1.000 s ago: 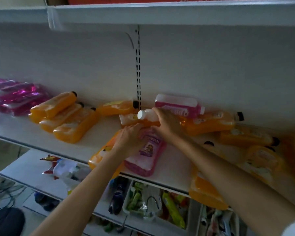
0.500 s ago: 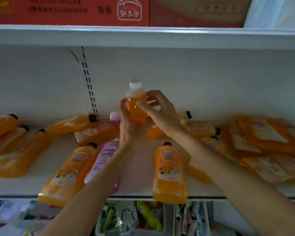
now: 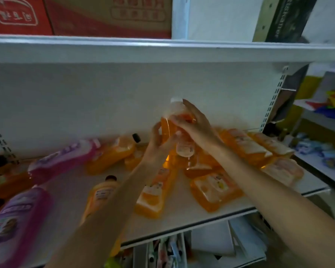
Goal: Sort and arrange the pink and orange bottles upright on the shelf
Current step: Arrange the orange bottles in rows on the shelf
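Both hands are on 1 orange bottle (image 3: 165,127), lifted clear of the shelf (image 3: 182,217). The left hand (image 3: 158,141) cups its lower left side, fingers curled round the body and thumb across the front. The right hand (image 3: 194,125) wraps the upper part from the right, fingers folded over the shoulder just under the white cap (image 3: 175,100). The bottle stands near upright between the 2 palms, tipped slightly. Its body is clear orange, paler towards the neck, with a light label showing below the right wrist. Directly beneath the grip, flat orange bottles (image 3: 153,194) lie on the shelf, some overlapping. Left of the left hand, a pink bottle (image 3: 64,157) lies on its side, and a second pink bottle (image 3: 16,215) lies lower left.
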